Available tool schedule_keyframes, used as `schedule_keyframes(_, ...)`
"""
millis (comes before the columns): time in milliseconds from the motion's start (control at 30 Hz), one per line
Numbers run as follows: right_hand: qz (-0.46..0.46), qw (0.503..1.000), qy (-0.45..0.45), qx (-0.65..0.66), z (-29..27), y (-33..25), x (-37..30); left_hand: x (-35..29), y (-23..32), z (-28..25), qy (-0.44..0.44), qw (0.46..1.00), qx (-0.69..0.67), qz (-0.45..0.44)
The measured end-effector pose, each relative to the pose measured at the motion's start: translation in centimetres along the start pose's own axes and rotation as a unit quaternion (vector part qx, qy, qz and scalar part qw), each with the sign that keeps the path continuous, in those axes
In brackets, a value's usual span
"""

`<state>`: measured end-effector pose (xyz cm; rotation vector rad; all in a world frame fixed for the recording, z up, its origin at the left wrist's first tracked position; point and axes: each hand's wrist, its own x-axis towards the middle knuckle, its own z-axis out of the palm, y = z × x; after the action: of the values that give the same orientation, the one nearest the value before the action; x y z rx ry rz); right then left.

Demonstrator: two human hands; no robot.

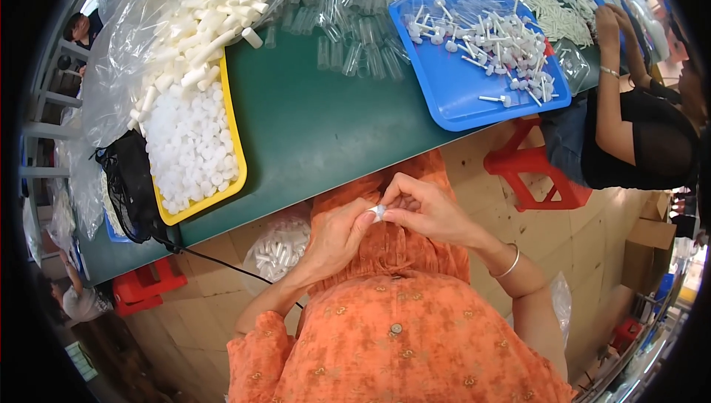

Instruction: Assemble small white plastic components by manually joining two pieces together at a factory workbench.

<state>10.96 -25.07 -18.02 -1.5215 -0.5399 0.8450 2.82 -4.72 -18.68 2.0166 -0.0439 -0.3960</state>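
Note:
Above my lap, just off the table's near edge, my two hands meet at the fingertips. A small white plastic piece (378,212) is pinched between them, and the fingers hide most of it. My left hand (342,234) grips it from the left with thumb and forefinger. From the right, my right hand (424,209) closes on the same piece, its fingers bent. On the left of the table, a yellow tray (238,152) holds many small whitish plastic caps (191,140). A blue tray (452,99) to the right carries white stick-and-cap pieces (511,44).
White foam cylinders (211,32) are heaped behind the yellow tray, partly on plastic film. Clear tubes (355,51) lie at the back of the green table (326,129). A black bag (127,173) trails a cable. At right, a person (637,125) sits near a red stool (529,166).

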Motion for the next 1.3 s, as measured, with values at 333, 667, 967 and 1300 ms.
schedule_keyframes(333,0.043,0.896,0.255,0.361,6.9,7.1,-0.4,4.3,-2.4,5.3,0.094,0.887,-0.445,-0.085)
schedule_keyframes(667,0.129,0.748,0.167,0.629,5.7,4.5,0.5,5.2,-0.3,3.9,0.029,0.816,-0.537,-0.211)
schedule_keyframes(967,0.139,0.805,0.142,0.559,4.7,4.3,0.9,5.2,-0.9,3.3,0.036,0.790,-0.583,-0.186)
schedule_keyframes(1300,0.126,0.745,0.154,0.637,5.5,3.1,1.3,5.0,-0.5,2.0,-0.012,0.763,-0.615,-0.198)
